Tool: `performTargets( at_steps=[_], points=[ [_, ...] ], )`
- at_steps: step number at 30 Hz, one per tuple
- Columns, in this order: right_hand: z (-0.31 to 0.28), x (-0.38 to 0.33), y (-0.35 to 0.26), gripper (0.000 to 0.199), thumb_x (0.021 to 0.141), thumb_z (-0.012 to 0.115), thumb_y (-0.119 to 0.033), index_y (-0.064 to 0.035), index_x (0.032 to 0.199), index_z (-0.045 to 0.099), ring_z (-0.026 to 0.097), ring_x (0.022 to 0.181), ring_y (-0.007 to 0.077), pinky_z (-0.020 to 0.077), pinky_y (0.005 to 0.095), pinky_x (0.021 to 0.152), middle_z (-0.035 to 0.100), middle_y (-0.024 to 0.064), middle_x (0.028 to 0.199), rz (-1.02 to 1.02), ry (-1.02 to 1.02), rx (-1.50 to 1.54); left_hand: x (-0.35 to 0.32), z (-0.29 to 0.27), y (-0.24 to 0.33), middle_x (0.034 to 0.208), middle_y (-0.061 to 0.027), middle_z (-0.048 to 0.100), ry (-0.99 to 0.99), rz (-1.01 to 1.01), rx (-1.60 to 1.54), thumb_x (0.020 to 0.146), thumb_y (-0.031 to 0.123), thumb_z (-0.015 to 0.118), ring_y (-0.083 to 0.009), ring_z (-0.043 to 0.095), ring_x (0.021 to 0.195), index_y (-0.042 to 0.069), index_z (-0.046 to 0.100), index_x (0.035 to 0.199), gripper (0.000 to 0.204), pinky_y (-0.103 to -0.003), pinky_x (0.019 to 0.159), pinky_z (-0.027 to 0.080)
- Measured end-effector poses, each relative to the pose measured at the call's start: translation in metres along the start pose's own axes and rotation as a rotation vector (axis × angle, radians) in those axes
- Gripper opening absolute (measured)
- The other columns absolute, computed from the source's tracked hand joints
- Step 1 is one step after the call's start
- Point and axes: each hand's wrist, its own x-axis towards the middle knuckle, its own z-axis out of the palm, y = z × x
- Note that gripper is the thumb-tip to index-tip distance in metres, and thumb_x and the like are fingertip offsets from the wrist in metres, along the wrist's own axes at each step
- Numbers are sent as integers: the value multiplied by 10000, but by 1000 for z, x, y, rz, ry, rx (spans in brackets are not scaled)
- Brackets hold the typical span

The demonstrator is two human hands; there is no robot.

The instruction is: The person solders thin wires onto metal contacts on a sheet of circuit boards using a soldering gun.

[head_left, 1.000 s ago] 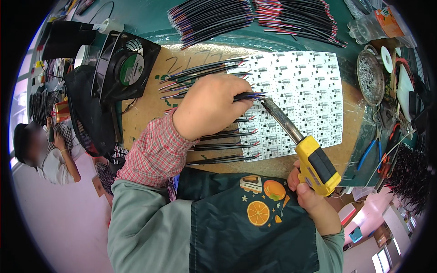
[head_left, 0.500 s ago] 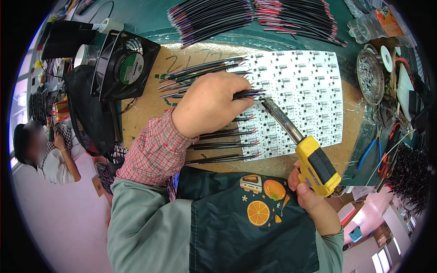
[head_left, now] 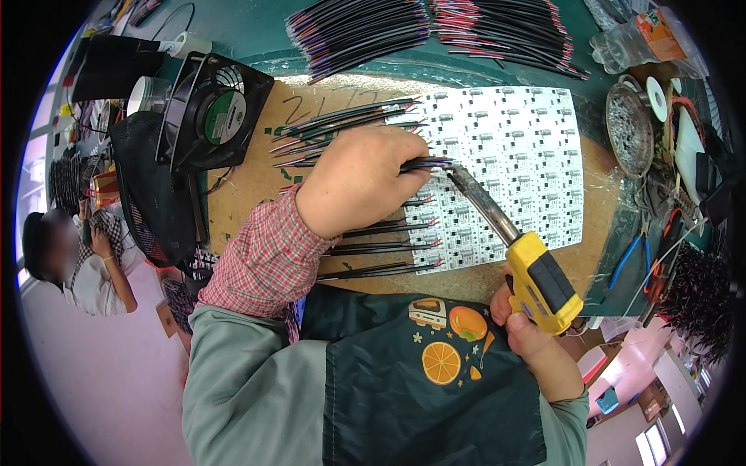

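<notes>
A white circuit board panel [head_left: 536,163], printed with repeated rows of small black parts, lies on a brown board [head_left: 260,182]. My left hand [head_left: 365,179] pinches a dark wire [head_left: 423,164] whose stripped end points at the panel's left part. My right hand [head_left: 517,314] is wrapped round a yellow and black soldering gun [head_left: 542,283]. Its dark metal tip meets or almost meets the wire end; contact is too small to tell. Black wire pairs [head_left: 373,248] with red ends are set along the panel's left edge, above and below my left hand.
Two piles of cut wires [head_left: 361,35] lie at the back. A black fan [head_left: 214,113] stands at the left. On the right are a round metal dish [head_left: 629,130], blue-handled pliers [head_left: 628,260] and a plastic bottle [head_left: 657,39]. Another person [head_left: 97,260] sits at far left.
The wire in my left hand has shifted very slightly, its end turning a little. The soldering gun stays at nearly the same spot. The panel is almost unmoved.
</notes>
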Motion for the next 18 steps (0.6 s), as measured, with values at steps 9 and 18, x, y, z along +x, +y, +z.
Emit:
performTargets(
  at_steps=[9, 18],
  points=[
    [-4, -5, 3, 211, 817, 677, -231, -73, 816, 538, 481, 626, 118, 386, 268, 554, 513, 15, 709, -51, 16, 10, 0, -7, 11, 824, -159, 642, -22, -29, -41, 816, 177, 678, -346, 632, 806, 5, 637, 905, 197, -407, 711, 501],
    [-8, -10, 4, 175, 833, 684, -190, -61, 861, 569, 521, 636, 136, 418, 278, 571, 540, 17, 729, -77, 26, 26, -8, -35, 26, 913, -158, 642, 474, 350, 137, 769, -20, 660, -324, 630, 796, 22, 654, 1005, 239, -376, 691, 519]
  ],
)
